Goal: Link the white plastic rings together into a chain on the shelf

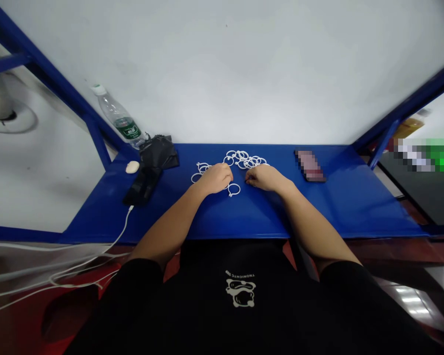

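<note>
Reaching over a glossy blue tabletop (251,217), a person in a black T-shirt (207,296) has both bare forearms across its near edge. Nearer than the left hand (216,178), off its outer side, loose white cables (72,285) hang below the table. That hand's fingers curl inward, low among white plastic rings; whether they pinch one, I cannot tell. A single white ring (231,194) with a small nub lies just inside it, and a few more, the outer cluster (203,168), show past its knuckles. The right hand (262,177) is curled too, fingertips down near the blue surface; I cannot make out anything in its grasp. Just beyond both hands sits the main ring pile (248,161), overlapping loosely. Well outside the right hand rests a phone-like slab (310,165), blurred into squares. Well outside the left are a black slab (143,186), a crumpled black bag (159,152) and a cream-coloured lump (132,167), with a clear bottle (118,118) behind them. Farthest from the hands rises a plain pale wall (244,74), flanked by blue frame bars (59,93).
</note>
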A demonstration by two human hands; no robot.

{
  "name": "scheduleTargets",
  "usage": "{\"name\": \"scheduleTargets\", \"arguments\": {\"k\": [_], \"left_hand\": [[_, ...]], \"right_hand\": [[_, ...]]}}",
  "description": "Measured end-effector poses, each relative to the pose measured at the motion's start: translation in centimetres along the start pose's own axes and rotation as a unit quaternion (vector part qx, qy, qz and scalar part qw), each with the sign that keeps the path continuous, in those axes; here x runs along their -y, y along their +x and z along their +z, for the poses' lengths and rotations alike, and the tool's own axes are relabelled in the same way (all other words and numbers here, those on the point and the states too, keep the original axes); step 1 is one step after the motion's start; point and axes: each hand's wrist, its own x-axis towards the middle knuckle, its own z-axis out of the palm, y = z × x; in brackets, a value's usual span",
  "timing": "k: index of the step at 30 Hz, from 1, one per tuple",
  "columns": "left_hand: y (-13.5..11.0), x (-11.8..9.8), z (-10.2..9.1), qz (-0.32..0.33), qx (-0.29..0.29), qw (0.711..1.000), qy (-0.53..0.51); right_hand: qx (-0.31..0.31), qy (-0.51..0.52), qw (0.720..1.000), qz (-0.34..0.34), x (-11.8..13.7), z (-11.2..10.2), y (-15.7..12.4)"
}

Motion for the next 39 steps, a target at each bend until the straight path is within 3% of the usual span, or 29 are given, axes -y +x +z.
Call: {"name": "scheduleTargets", "arguments": {"k": [6, 12, 17, 21, 32, 39], "left_hand": [[-0.4, -0.6, 0.1, -0.024, -0.005, 1.000, -0.010], [-0.4, -0.8, 0.2, -0.062, -0.058, 0.996, -0.007], [-0.5, -1.2, 0.1, -0.062, -0.106, 0.992, -0.015], [-0.5, -1.0, 0.3, -0.048, -0.089, 0.995, -0.005], [-0.4, -0.5, 1.1, 0.001, -0.087, 0.996, 0.020], [-0.3, -1.0, 0.9, 0.025, -0.081, 0.996, 0.005]], "right_hand": [[-0.081, 0.024, 0.996, 0.020, 0.9, -0.5, -0.4], [-0.153, 0.087, 0.984, 0.002, 1.5, 0.0, -0.1], [-0.153, 0.111, 0.979, -0.082, 1.4, 1.2, 0.6], [-0.141, 0.104, 0.978, -0.113, 1.1, 2.2, 1.0], [-0.192, 0.168, 0.962, -0.095, 0.9, 2.7, 1.5], [-0.233, 0.241, 0.938, -0.090, 1.0, 2.7, 1.6]]}}
